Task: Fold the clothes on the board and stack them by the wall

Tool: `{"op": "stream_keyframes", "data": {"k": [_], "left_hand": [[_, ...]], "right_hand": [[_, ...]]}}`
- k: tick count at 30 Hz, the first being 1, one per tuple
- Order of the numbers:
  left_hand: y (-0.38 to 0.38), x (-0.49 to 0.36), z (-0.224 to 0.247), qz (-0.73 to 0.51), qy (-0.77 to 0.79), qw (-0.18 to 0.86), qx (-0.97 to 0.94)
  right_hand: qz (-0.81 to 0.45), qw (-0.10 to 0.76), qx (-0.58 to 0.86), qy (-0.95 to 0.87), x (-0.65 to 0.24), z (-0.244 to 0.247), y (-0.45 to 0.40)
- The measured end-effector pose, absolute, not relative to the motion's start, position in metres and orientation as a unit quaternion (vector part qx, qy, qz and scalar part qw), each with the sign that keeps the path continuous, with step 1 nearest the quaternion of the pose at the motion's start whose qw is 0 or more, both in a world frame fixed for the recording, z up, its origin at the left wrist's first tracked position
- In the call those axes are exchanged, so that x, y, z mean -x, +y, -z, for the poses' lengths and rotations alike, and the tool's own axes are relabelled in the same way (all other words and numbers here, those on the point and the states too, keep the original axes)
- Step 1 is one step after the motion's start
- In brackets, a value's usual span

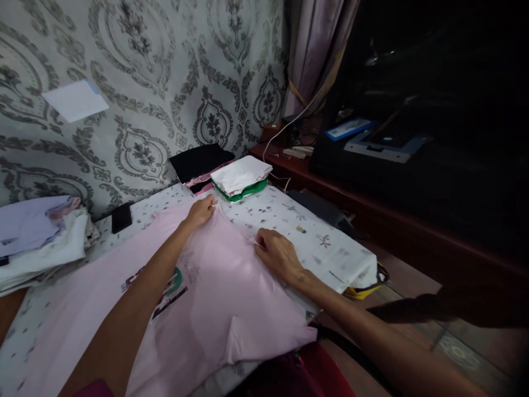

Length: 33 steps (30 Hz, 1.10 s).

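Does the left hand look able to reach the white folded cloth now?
Probably yes: the white folded cloth lies just beyond the left hand, nothing visibly blocking it. But the fingers pinch the pink shirt and should release it first.

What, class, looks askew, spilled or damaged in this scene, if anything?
The white sheet on the patterned wall sits at a slant, seemingly out of line with the pattern. The pink shirt has a small raised crease at its near edge, ordinary for loose cloth. Nothing looks spilled or damaged.
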<state>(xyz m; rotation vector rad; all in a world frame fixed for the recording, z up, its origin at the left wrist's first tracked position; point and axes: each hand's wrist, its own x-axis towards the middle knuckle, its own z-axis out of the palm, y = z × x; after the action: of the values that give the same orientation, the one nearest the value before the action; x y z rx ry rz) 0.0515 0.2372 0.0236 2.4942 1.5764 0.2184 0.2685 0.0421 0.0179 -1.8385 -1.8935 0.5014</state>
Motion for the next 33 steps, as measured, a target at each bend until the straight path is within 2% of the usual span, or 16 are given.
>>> {"op": "stream_keyframes", "data": {"k": [4,8,11,15,22,29,33], "left_hand": [[0.217,-0.047,-0.011,-0.118,0.524,0.103,-0.837],[0.183,-0.033,0.001,-0.143,0.475,0.110,-0.861],[0.148,-0.023,0.008,-0.107,0.469,0.114,-0.869],[0.088,-0.017,0.010,-0.061,0.462,0.119,-0.877],[-0.010,-0.008,0.005,-0.072,0.349,0.134,-0.925],[0.015,0.062,0.003,-0.091,0.510,0.118,-0.847],[0.037,0.128,0.006,-0.087,0.613,0.102,-0.778]], "right_hand": [[-0.160,0.213,0.662,-0.701,-0.271,-0.009,0.043],[-0.112,0.280,0.631,-0.715,-0.276,0.000,0.038],[-0.086,0.317,0.544,-0.772,-0.277,0.003,0.022],[-0.116,0.293,0.432,-0.845,-0.275,0.001,-0.010],[-0.104,0.290,0.376,-0.874,-0.268,-0.003,-0.020],[-0.091,0.265,0.311,-0.908,-0.186,0.006,0.068],[-0.094,0.195,0.307,-0.927,-0.118,0.012,0.125]]}}
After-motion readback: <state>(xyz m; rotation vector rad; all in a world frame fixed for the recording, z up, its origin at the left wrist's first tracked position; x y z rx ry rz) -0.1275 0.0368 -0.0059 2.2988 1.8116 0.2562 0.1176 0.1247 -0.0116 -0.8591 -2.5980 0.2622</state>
